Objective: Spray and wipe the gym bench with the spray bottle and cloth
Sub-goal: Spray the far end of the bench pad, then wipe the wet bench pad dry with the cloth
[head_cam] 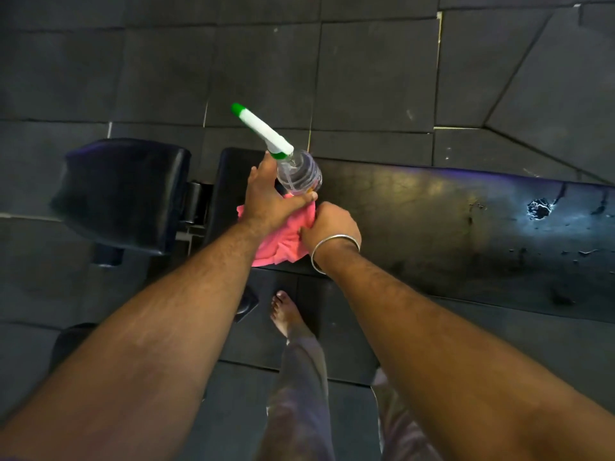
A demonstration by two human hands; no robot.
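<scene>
A clear spray bottle (299,173) with a white and green trigger head stands over the left end of the long black gym bench pad (449,224). My left hand (269,194) wraps around the bottle's body. A pink cloth (283,237) lies bunched on the pad just below the bottle. My right hand (329,224), with a metal bangle on the wrist, is closed on the cloth's right side. The bench surface is worn, with a torn hole toward its right end.
A separate black seat pad (123,194) sits left of the long pad, with a metal hinge between them. Dark rubber floor tiles (366,68) surround the bench. My bare foot (286,314) stands on the floor in front of the bench.
</scene>
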